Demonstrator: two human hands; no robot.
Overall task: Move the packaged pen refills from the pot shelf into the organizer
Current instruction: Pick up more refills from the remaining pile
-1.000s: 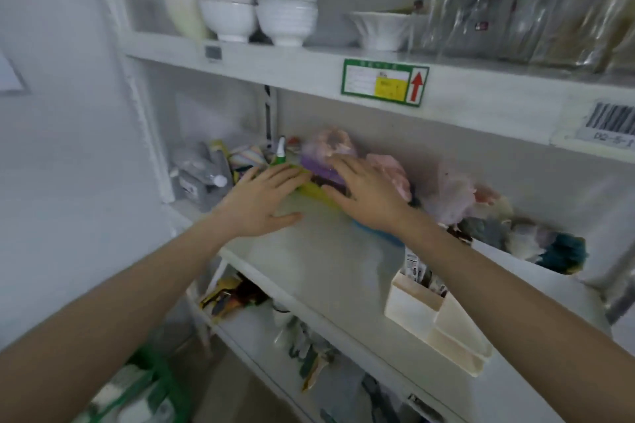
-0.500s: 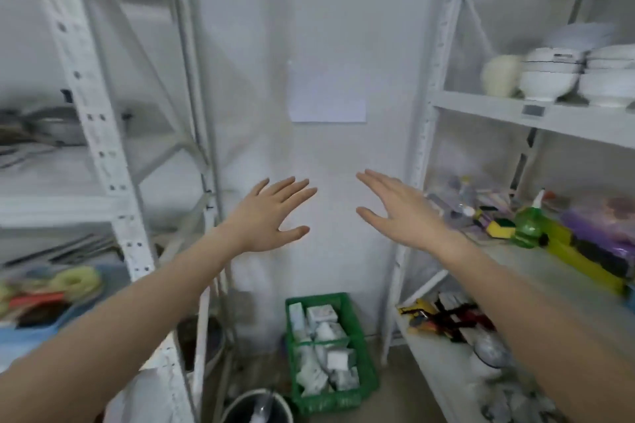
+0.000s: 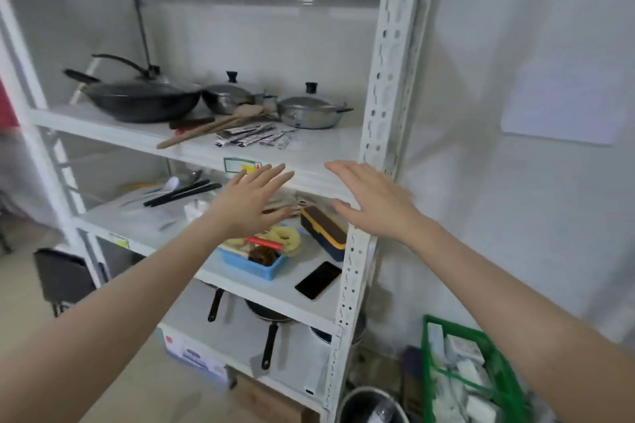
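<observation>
- White metal rack (image 3: 385, 86) vs pale wall; pot shelf (image 3: 323, 148) holds wok (image 3: 141, 98), two lidded pots.
- Packaged pen refills (image 3: 254, 137) fanned at shelf front, beside wooden spatula (image 3: 209, 125); labels unreadable.
- Left hand (image 3: 249, 206) & right hand (image 3: 376, 204) below shelf edge, fingers spread, empty, hiding part of lower shelf.

Blue tray (image 3: 240, 263) partly behind left wrist, contents perhaps snacks
</observation>
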